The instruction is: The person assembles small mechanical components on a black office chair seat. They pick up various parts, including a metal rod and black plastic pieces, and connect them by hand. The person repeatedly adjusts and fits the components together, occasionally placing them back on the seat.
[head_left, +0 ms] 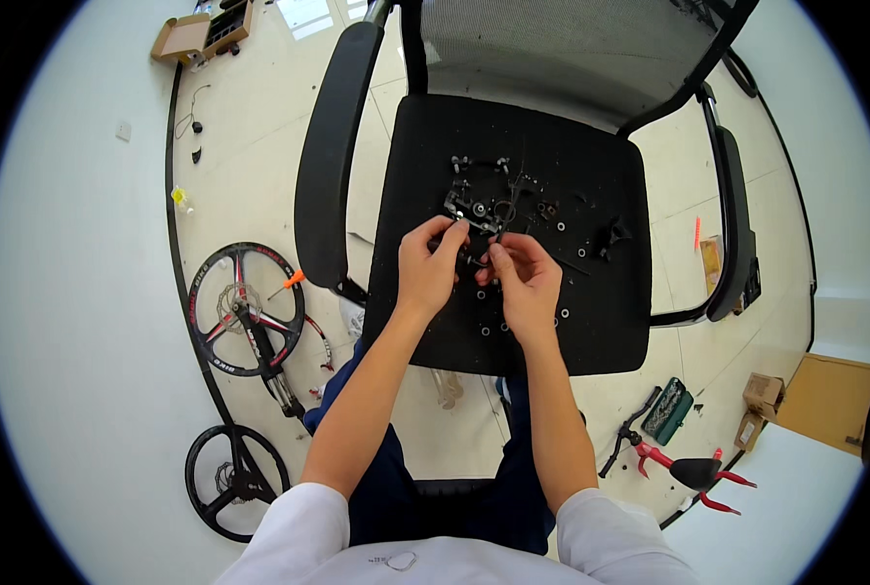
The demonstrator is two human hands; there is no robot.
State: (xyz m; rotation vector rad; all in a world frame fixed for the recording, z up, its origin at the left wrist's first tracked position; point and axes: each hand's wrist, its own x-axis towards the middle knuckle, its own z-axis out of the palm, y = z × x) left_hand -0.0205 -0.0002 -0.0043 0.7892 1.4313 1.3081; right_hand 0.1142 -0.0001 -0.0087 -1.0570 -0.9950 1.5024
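- Left hand (427, 268) and right hand (525, 278): close together, fingertips pinched on a small black metal bike part (481, 237) above the office chair seat (611, 312).
- Handling: judged light, rigid, fiddly; grip by its edges.
- Loose washers (564, 314) scattered nearby.

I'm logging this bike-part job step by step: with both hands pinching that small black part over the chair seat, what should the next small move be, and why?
Probably keep the left hand steady and let the right hand work the small black part between the fingertips. Both hands meet on it just above the chair seat, with loose washers and a larger black mechanism scattered close by, so anything dropped should land there.
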